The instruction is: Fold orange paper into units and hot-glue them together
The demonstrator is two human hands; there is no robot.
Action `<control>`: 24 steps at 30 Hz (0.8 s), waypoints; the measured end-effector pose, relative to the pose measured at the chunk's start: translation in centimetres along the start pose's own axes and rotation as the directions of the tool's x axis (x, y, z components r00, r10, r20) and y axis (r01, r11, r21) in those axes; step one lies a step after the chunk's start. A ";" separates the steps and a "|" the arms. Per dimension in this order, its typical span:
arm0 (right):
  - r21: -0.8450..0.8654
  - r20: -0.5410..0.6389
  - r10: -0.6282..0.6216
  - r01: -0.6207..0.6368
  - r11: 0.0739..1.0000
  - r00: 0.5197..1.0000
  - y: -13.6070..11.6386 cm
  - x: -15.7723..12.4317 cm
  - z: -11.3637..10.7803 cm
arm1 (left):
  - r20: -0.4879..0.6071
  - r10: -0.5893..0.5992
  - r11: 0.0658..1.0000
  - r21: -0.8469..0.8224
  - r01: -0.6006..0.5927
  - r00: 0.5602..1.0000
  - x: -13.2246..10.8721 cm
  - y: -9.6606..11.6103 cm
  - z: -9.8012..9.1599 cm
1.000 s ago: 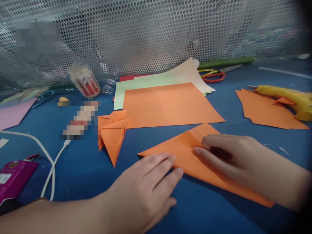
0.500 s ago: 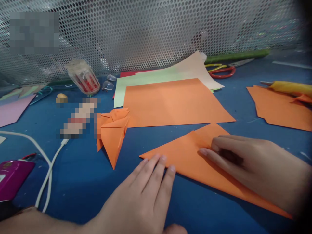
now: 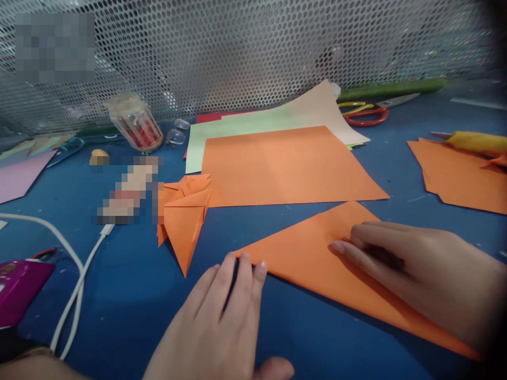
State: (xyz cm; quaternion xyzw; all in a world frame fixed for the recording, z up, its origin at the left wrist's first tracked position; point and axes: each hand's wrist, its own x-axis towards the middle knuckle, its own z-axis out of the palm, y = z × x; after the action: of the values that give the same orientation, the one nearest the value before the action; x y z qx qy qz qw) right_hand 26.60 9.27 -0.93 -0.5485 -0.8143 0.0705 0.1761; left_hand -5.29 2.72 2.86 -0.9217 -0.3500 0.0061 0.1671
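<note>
A folded orange sheet of paper (image 3: 317, 253) lies on the blue table, narrowing to a point on its left. My left hand (image 3: 222, 316) rests palm down, fingers stretched out, with its fingertips at that pointed end and lower edge. My right hand (image 3: 412, 264) lies over the right part of the sheet. Its fingers are curled into a loose fist and its thumb presses on the paper; I see nothing between them. To the left stands a folded orange paper figure (image 3: 186, 211) with a point toward me. Behind the folded sheet is a flat orange sheet (image 3: 289, 169).
Pale green and cream sheets (image 3: 245, 124) lie against a perforated metal screen (image 3: 237, 53). Red-handled scissors (image 3: 368, 117) are at the back right, near a yellow tool (image 3: 475, 141) on cut orange paper (image 3: 463, 179). At left are a jar (image 3: 137, 124), white cable (image 3: 79, 295) and purple packet (image 3: 24, 290).
My left hand has slid left and slightly down along the folded edge toward the pointed tip. My right hand stays at the same place on the paper. The view has shifted a little.
</note>
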 end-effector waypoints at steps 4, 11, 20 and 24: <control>0.012 0.020 0.002 -0.002 1.000 1.000 0.0 -0.1 -0.2 | -0.041 -0.017 1.000 -0.001 0.017 0.999 -0.1 0.1 0.2; -0.015 -0.017 0.000 -0.001 1.000 1.000 0.3 -0.4 0.3 | -0.101 -0.006 1.000 0.002 0.007 0.995 -0.3 0.0 0.3; 0.005 0.017 0.054 -0.054 0.999 0.998 0.5 -0.5 0.4 | -0.165 -0.021 1.000 0.006 0.022 0.986 -0.5 0.4 0.6; 0.001 0.000 0.052 -0.052 0.999 0.999 0.7 -0.6 0.4 | -0.159 -0.019 1.000 -0.012 0.017 0.987 -0.3 0.4 0.3</control>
State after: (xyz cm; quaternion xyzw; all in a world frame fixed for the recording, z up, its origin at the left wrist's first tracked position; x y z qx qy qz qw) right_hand 27.28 8.98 -1.65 -0.5695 -0.7997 0.0757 0.1745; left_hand -5.31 2.36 2.46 -0.9170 -0.3438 -0.0710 0.1896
